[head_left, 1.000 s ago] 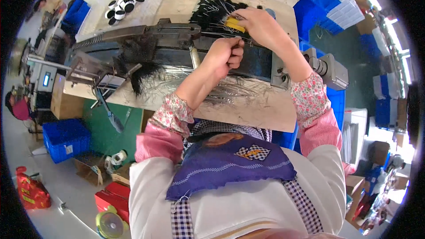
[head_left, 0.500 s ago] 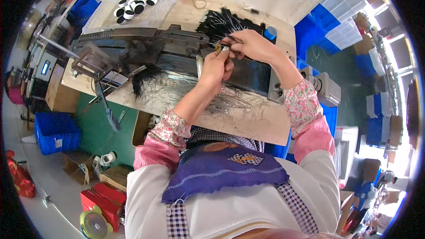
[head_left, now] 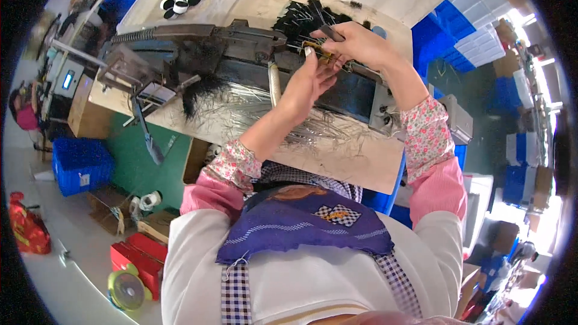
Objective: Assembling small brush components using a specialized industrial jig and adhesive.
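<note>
Watching remotely, I see the right hand [head_left: 355, 45] gripping what seems a dark strip [head_left: 332, 33]; at that hand's eight o'clock, the left hand [head_left: 304, 87] sits partly open.

The purple cloth apron [head_left: 304, 232] is flaunting a white zigzag line and a black-and-white checked patch [head_left: 337, 214], while its fabric straps [head_left: 235, 292] are rocking gingham. Floral cloth cuffs [head_left: 426, 132] are popping pinkish-red on cream, the bristly pile [head_left: 294, 19] is going black with silvery stems, and the round plastic fan [head_left: 128, 289] is screaming lime.
</note>
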Tool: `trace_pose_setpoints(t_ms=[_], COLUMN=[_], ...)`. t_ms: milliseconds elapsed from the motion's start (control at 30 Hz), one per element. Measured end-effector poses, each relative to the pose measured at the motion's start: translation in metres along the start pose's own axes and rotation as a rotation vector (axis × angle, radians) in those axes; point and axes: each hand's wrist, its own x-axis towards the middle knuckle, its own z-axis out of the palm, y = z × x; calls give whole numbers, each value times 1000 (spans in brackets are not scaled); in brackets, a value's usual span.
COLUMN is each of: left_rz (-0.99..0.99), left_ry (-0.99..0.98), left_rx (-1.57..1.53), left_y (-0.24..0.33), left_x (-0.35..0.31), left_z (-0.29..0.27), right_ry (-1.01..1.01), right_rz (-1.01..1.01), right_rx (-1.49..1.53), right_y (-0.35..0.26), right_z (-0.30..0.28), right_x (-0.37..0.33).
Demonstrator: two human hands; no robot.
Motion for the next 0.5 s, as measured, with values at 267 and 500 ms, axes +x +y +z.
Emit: trace_pose_setpoints(t_ms=[267,500], left_rz=[-52,-72], left_ry=[-49,6], left_rx=[-676,-684], left_y=[30,25], left_x=[-6,-13], left_z=[3,1], right_ry=[529,503], right_rz=[-326,-640], right_rx=[-1024,-828], right_y=[-3,-12], right_z=[-12,49], right_x=[-26,-30])
